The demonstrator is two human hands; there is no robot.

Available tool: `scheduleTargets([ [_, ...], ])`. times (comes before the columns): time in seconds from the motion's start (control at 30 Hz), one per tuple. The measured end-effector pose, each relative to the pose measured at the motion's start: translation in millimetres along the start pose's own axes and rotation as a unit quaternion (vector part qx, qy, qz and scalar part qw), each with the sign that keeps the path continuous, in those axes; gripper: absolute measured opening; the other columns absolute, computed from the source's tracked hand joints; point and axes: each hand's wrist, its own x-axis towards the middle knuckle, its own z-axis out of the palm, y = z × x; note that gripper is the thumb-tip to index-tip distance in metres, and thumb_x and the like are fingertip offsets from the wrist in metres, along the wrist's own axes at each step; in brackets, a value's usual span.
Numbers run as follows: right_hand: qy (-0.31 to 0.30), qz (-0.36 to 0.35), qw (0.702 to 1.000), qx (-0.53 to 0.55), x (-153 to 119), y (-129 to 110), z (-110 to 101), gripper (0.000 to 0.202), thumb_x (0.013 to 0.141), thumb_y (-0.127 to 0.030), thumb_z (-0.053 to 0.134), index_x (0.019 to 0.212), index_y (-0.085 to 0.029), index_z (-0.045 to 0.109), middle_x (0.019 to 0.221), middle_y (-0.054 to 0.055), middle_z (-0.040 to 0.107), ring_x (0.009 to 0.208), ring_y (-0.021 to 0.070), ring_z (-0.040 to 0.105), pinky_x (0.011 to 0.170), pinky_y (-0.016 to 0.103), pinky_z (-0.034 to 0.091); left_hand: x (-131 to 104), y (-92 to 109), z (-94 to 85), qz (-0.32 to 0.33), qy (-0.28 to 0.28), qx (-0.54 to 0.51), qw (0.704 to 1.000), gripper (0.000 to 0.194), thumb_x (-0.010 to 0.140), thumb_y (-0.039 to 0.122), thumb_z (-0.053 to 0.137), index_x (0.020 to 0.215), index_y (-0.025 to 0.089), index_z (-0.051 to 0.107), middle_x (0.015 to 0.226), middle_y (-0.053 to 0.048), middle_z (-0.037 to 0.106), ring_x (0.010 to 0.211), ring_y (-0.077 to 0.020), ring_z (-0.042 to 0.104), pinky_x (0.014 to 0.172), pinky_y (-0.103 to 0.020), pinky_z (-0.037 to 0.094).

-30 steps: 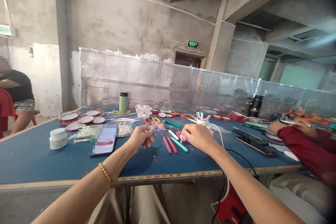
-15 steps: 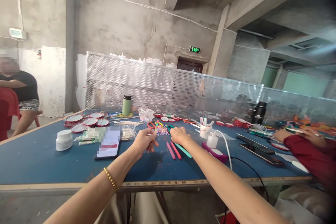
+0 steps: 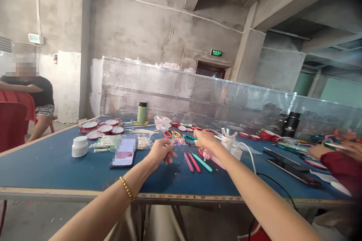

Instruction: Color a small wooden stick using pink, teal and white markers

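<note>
My left hand (image 3: pixel 163 151) is closed, pinching a short thin stick (image 3: pixel 173 135) with a reddish tip upright between thumb and fingers. To its right my right hand (image 3: pixel 207 139) reaches past several markers with its fingers curled; what is in them, if anything, is hidden. Between and beyond the hands lies a loose pile of small coloured bands (image 3: pixel 180 141). Orange and yellow loops (image 3: pixel 169 134) are just behind. Nearer to me, a mauve marker (image 3: pixel 189 162), a red-pink marker (image 3: pixel 194 162) and a teal marker (image 3: pixel 202 162) lie side by side.
Left are a white jar (image 3: pixel 79 147), a phone (image 3: pixel 123 152), bagged sticks (image 3: pixel 103 142) and red-rimmed white discs (image 3: pixel 105 128). A green bottle (image 3: pixel 142 113) stands behind. Right are a paper cup of pens (image 3: pixel 227 142), a white cable (image 3: pixel 251 154), dark phones (image 3: pixel 292 171) and a co-worker's red sleeve (image 3: pixel 338 167).
My right hand has lifted and moved right and away from the markers, which now show more fully. My left hand still holds the stick. The whole view has shifted, so things sit further right.
</note>
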Motion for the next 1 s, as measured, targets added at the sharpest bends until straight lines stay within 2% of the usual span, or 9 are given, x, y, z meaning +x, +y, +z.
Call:
scheduleTargets([
  [0.1, 0.019, -0.037, 0.997, 0.060, -15, 14, -19, 0.046, 0.087, -0.017, 0.052, 0.130, -0.026, 0.064, 0.097, 0.003, 0.074, 0.081, 0.0163, 0.068, 0.070, 0.023, 0.047, 0, 1, 0.2, -0.003, 0.008, -0.006, 1.000, 0.022, 0.089, 0.026, 0.063, 0.077, 0.016, 0.047, 0.062, -0.004, 0.070, 0.034, -0.0083, 0.054, 0.033, -0.016, 0.033],
  [0.17, 0.050, -0.063, 0.982, 0.173, -30, 22, -23, 0.040, 0.091, -0.022, 0.043, 0.119, -0.022, 0.070, 0.079, 0.002, 0.071, 0.065, 0.0149, 0.063, 0.060, 0.024, 0.046, 1, 1, 0.8, -0.008, 0.007, -0.007, 1.000, 0.018, 0.090, 0.022, 0.060, 0.077, 0.015, 0.049, 0.060, -0.004, 0.069, 0.033, -0.0081, 0.053, 0.034, -0.017, 0.034],
  [0.27, 0.128, -0.091, 0.898, 0.412, -56, 30, -13, 0.033, 0.087, -0.041, 0.055, 0.101, -0.019, 0.074, 0.073, 0.003, 0.068, 0.062, 0.0157, 0.061, 0.058, 0.025, 0.047, 5, -1, 1.2, -0.011, -0.003, -0.009, 1.000, 0.017, 0.091, 0.022, 0.056, 0.078, 0.015, 0.049, 0.058, -0.003, 0.068, 0.032, -0.0074, 0.051, 0.035, -0.016, 0.033],
  [0.4, 0.109, -0.055, 0.763, 0.635, -93, 30, 15, 0.045, 0.076, -0.051, 0.075, 0.108, -0.021, 0.071, 0.077, 0.006, 0.068, 0.063, 0.0190, 0.063, 0.056, 0.030, 0.052, 9, -2, 0.3, -0.009, -0.001, -0.003, 1.000, 0.016, 0.091, 0.019, 0.053, 0.078, 0.016, 0.046, 0.055, 0.000, 0.065, 0.031, -0.0075, 0.051, 0.034, -0.015, 0.031],
  [0.57, 0.191, -0.033, 0.661, 0.725, -121, 17, 40, 0.039, 0.070, -0.048, 0.081, 0.100, -0.024, 0.073, 0.087, 0.009, 0.070, 0.069, 0.0217, 0.065, 0.057, 0.032, 0.054, -6, 9, 2.9, 0.041, 0.005, 0.010, 0.999, 0.018, 0.088, 0.024, 0.055, 0.076, 0.018, 0.043, 0.062, -0.002, 0.068, 0.034, -0.0066, 0.051, 0.036, -0.016, 0.034],
  [0.67, 0.231, -0.077, 0.617, 0.749, -128, 2, 43, 0.034, 0.073, -0.042, 0.081, 0.102, -0.029, 0.070, 0.082, 0.004, 0.068, 0.067, 0.0200, 0.063, 0.062, 0.035, 0.053, -27, 11, 12.8, 0.059, -0.009, -0.019, 0.998, 0.017, 0.085, 0.030, 0.056, 0.078, 0.018, 0.045, 0.065, -0.004, 0.070, 0.037, -0.0087, 0.053, 0.036, -0.018, 0.038],
  [0.87, 0.321, -0.081, 0.598, 0.729, -142, -39, 44, 0.023, 0.082, -0.035, 0.075, 0.098, -0.027, 0.061, 0.064, -0.002, 0.057, 0.060, 0.0149, 0.056, 0.061, 0.030, 0.046, -51, -17, 39.3, 0.068, 0.028, -0.038, 0.997, 0.017, 0.081, 0.033, 0.054, 0.078, 0.017, 0.053, 0.066, -0.007, 0.071, 0.044, -0.0101, 0.053, 0.043, -0.020, 0.041],
  [0.93, 0.336, -0.065, 0.606, 0.718, -145, -48, 54, 0.016, 0.087, -0.036, 0.069, 0.091, -0.023, 0.060, 0.059, -0.004, 0.050, 0.052, 0.0116, 0.050, 0.053, 0.026, 0.040, -51, -26, 43.5, 0.069, 0.058, -0.024, 0.996, 0.015, 0.081, 0.033, 0.053, 0.077, 0.018, 0.053, 0.065, -0.006, 0.071, 0.045, -0.0107, 0.053, 0.045, -0.021, 0.040],
  [1.0, 0.302, -0.057, 0.627, 0.716, -146, -54, 65, 0.019, 0.091, -0.038, 0.064, 0.085, -0.021, 0.060, 0.053, -0.006, 0.042, 0.044, 0.0089, 0.041, 0.044, 0.023, 0.030, -50, -30, 44.9, 0.079, 0.079, -0.012, 0.994, 0.014, 0.083, 0.032, 0.051, 0.077, 0.020, 0.052, 0.063, -0.005, 0.071, 0.047, -0.0118, 0.054, 0.048, -0.022, 0.040],
])
